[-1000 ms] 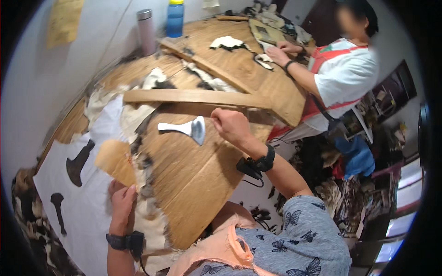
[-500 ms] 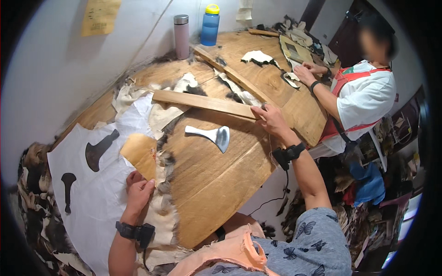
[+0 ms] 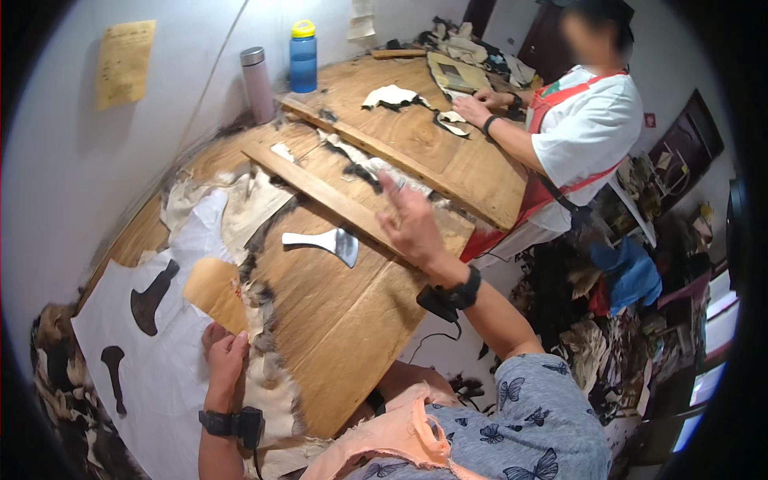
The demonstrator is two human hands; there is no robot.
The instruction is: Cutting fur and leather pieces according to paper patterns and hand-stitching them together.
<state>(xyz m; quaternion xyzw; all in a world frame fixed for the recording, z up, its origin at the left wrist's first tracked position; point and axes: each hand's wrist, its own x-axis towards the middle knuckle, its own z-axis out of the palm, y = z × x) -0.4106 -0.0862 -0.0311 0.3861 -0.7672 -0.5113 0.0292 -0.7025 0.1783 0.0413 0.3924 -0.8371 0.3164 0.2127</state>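
Observation:
My left hand point(image 3: 226, 352) is closed on the edge of white paper point(image 3: 144, 376) and a tan paper piece point(image 3: 214, 292), beside a furry pale hide point(image 3: 268, 384). My right hand point(image 3: 408, 220) is open over a near wooden slat point(image 3: 308, 184), index finger raised and apart from the others, seemingly touching the wood. A metal-bladed tool point(image 3: 320, 240) with a pale handle lies left of that hand on the wooden table point(image 3: 336, 344). Two dark flat tools, a broad one point(image 3: 148, 300) and a narrow one point(image 3: 112, 376), rest on the white paper.
A co-worker point(image 3: 588, 140) in a red apron works hide pieces at the table's far right. A second slat point(image 3: 456, 196) lies behind mine. A pink flask point(image 3: 258, 88) and blue bottle point(image 3: 303, 60) stand by the wall. Fur piles point(image 3: 52, 352) lie at far left.
My right hand reached onto the near slat, which has swung round to lie diagonally, roughly parallel to the far one. Its fingers have since loosened. My left hand stays on the paper.

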